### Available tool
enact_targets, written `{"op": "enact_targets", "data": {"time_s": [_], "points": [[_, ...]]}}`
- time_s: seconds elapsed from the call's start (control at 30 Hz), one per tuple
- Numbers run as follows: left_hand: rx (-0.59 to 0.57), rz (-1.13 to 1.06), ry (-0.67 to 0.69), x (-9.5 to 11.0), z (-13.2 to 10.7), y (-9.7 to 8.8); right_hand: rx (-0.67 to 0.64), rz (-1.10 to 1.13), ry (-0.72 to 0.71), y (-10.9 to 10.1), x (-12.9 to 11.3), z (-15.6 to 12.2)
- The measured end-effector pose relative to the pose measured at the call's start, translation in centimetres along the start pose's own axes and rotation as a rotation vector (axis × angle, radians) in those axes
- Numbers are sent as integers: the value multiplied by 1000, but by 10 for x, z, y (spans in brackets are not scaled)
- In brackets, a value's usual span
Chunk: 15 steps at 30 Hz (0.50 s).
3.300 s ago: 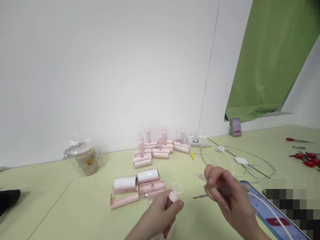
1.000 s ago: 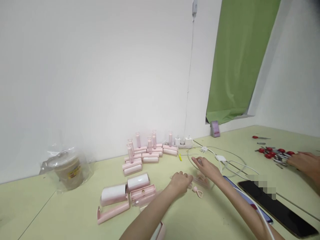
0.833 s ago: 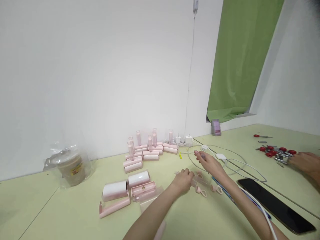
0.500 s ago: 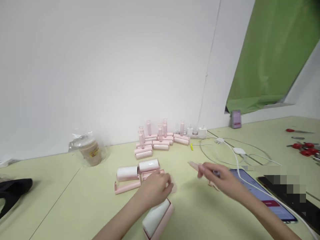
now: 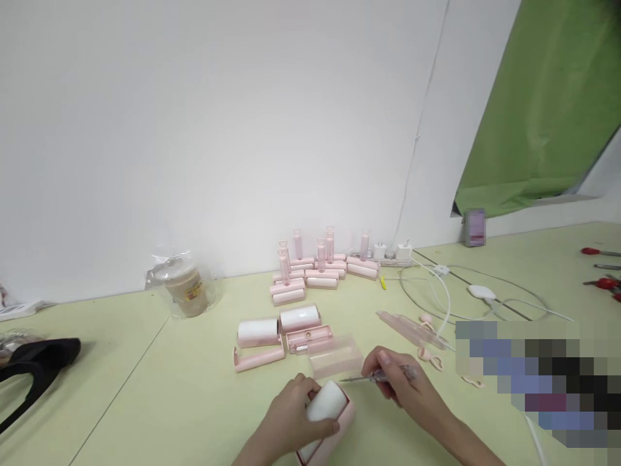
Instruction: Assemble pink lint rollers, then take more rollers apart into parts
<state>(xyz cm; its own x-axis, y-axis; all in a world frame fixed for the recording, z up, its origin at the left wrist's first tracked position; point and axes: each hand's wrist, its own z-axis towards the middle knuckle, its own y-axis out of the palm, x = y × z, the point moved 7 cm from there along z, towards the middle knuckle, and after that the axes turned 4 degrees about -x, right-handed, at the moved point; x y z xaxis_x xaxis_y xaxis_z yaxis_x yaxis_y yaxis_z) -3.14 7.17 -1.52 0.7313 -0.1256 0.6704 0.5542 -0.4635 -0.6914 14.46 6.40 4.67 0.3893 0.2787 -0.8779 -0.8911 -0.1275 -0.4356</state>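
My left hand (image 5: pixel 291 414) is closed round a white lint roller in a pink case (image 5: pixel 325 414) lying at the near edge of the table. My right hand (image 5: pixel 405 391) pinches a thin metal tool (image 5: pixel 366 377) whose tip points left at the roller's top end. Just beyond lie a clear plastic cover (image 5: pixel 336 356), a pink roller base (image 5: pixel 309 338), two white rollers (image 5: pixel 279 325) and a pink handle piece (image 5: pixel 259 358).
Several assembled pink rollers (image 5: pixel 315 272) stand by the wall near white chargers (image 5: pixel 392 251) and cables (image 5: pixel 449 291). A bagged cup (image 5: pixel 184 291) sits left, a black strap (image 5: pixel 33 369) far left. Clear tubes (image 5: pixel 405 327) and pink rings (image 5: pixel 431 357) lie right; red-handled tools (image 5: pixel 604 272) far right.
Both hands drew back from the small parts by the cables to the near table edge. My left hand took hold of the roller in its case; my right hand brought the tool to it.
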Motion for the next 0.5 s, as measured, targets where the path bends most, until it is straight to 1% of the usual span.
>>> {"op": "enact_targets", "data": {"time_s": [0.17, 0.27, 0.33, 0.5], "points": [[36, -153, 26, -4, -5, 3, 7, -6, 3, 16, 16, -12], [26, -280, 64, 0, -8, 4, 21, 41, 19, 20, 19, -20], [40, -348, 81, 4, -10, 4, 75, 96, 31, 19, 20, -25], [147, -454, 89, 9, -14, 5, 298, 231, 16, 16, 23, -39]]}}
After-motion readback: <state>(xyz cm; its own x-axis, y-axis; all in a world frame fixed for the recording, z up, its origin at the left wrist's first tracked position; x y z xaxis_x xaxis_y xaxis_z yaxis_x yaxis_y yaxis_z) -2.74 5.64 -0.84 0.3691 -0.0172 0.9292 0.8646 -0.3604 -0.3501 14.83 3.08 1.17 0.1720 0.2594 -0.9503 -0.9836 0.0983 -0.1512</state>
